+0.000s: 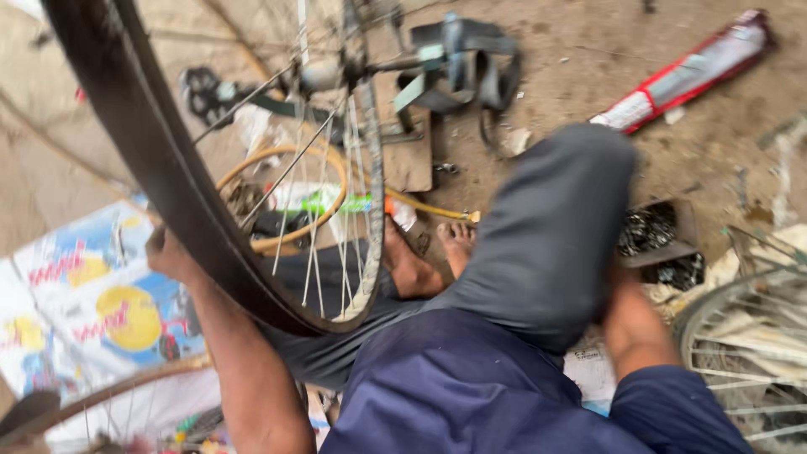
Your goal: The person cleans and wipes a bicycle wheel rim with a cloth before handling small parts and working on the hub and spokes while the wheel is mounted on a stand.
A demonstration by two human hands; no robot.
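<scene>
Dark blue cloth of your shirt (454,395) fills the bottom of the view, with your grey-trousered knee (546,244) raised above it and your bare feet (429,252) on the dirt floor (572,67).

Your left hand (166,252) grips the black tyre (143,143) of a bicycle wheel (336,168) from behind; the fingers are hidden by the rubber, so you cannot tell how tightly they close. The wheel stands on edge left of centre, its tyre sweeping from the top left corner down to your lap, its hub (324,74) near the top and its spokes fanning towards you. Its axle points roughly left to right.

Your right hand is hidden behind your knee; only the forearm (635,328) shows, and its grip cannot be told.

Beneath the wheel lies a yellow rim (290,240). A printed sheet (84,294) in blue, white and yellow with red lettering lies flat at the left. A long, narrow red and white package (685,71) lies slantwise at the top right. A small dark box of metal parts (660,240) sits right of your knee, and another spoked wheel (748,345) lies at the right edge.
</scene>
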